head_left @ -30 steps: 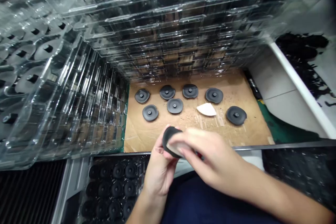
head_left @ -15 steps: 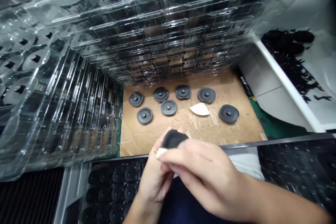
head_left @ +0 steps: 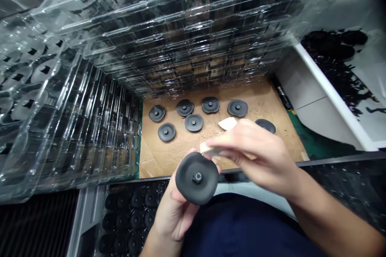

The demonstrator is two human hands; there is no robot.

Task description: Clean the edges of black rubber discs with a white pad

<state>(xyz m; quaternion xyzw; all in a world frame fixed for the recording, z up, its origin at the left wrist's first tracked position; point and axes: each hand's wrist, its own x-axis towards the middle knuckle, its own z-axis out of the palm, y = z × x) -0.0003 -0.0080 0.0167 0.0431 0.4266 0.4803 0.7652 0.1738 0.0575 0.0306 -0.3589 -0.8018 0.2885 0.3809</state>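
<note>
My left hand (head_left: 173,213) grips a black dished disc (head_left: 189,168) by its edge, with the hub and small metal centre facing up. My right hand (head_left: 262,152) pinches a cream-coloured sponge wedge (head_left: 206,148), whose tip is at the disc's far rim; whether it touches cannot be made out. Beyond the hands, several similar discs lie hub up on a cardboard sheet (head_left: 165,161), among them a middle disc (head_left: 194,123) and a far-right disc (head_left: 265,125) partly behind my right hand. A second cream wedge (head_left: 226,123) rests on the cardboard, partly covered by my fingers.
Tall stacks of clear plastic trays (head_left: 193,28) wall in the back and left (head_left: 102,128). At right, a white bin (head_left: 334,92) contains small black parts (head_left: 328,56). A black pen-like tool (head_left: 281,93) lies by the bin. A tray of black discs (head_left: 135,219) sits below, lower left.
The held disc has turned to show its hub side and come nearer me. My right hand has moved up and right off the disc's face, still pinching the wedge.
</note>
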